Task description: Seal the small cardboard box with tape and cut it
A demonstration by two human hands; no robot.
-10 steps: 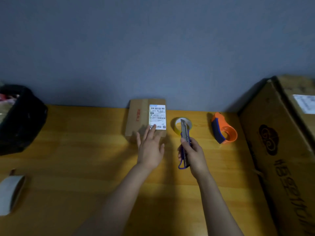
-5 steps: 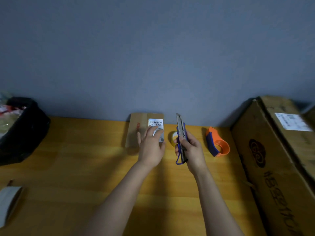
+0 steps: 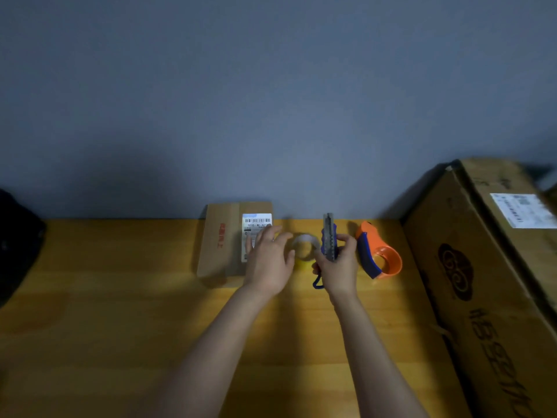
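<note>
The small cardboard box (image 3: pixel 221 239) lies flat at the back of the wooden table (image 3: pixel 120 312), with a white shipping label and red print on top. My left hand (image 3: pixel 269 260) hovers open over the box's right edge, fingers spread, reaching toward the clear tape roll (image 3: pixel 304 247) that stands between my hands. My right hand (image 3: pixel 339 267) grips a blue utility knife (image 3: pixel 329 236), held upright with its blade end pointing away from me.
An orange and blue tape dispenser (image 3: pixel 379 254) sits right of my right hand. A large cardboard carton (image 3: pixel 488 282) fills the right side. A black bag (image 3: pixel 18 242) sits at the left edge. The grey wall runs right behind the table.
The view tilted up. My left hand slid right off the box label toward the tape roll. My right hand lifted the knife upright and moved it slightly right.
</note>
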